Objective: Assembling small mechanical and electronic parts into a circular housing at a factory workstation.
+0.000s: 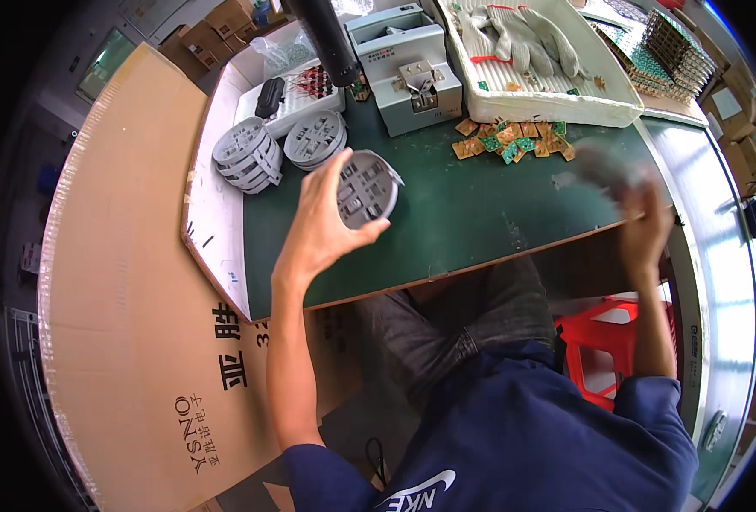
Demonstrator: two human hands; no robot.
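Observation:
My left hand [322, 218] is closed around the rim of a round grey plastic housing [367, 189], thumb on the near side and fingers on the far side. Its inside, with small compartments and posts, faces up. Just beyond stand two stacks of similar grey round housings, one stack [248, 154] at the left and the other stack [315, 138] behind the held piece. Over the right part of the green tabletop [472, 213], my right hand [645, 209] is smeared by motion. A dark grey, roundish thing [604, 171] shows at its fingers, too blurred to name.
Small green and copper-coloured circuit boards [514, 141] lie in a heap near a grey bench machine [408, 72]. A white foam tray [557, 107] holds gloves. A dark tube [320, 38] hangs over the back. Cardboard [130, 256] stands left; a red stool [595, 341] is below right.

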